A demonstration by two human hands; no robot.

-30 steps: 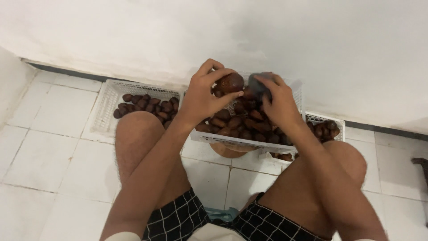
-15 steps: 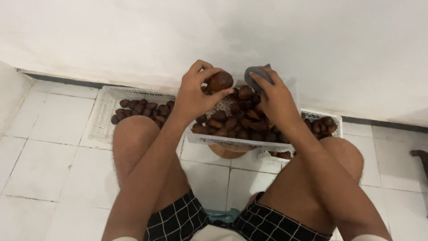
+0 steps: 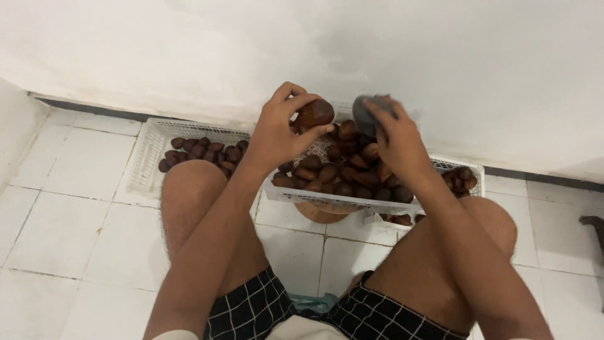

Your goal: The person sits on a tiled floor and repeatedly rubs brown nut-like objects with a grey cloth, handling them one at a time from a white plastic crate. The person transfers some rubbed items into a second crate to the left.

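Item: left hand [image 3: 277, 135], grip closed on a brown snake fruit [image 3: 314, 114] above the middle white basket [image 3: 352, 203] at 12 o'clock; right hand [image 3: 396, 141] grips a dark grey object [image 3: 367, 112]; step judged sorting, side baskets [image 3: 148, 167] flanking.

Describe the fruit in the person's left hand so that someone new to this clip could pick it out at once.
Start at the white basket heaped with brown fruit between the person's knees, against the white wall. Just above its pile, the left hand pinches one brown fruit. It alone is lifted clear of the heap, gripped by fingertips.
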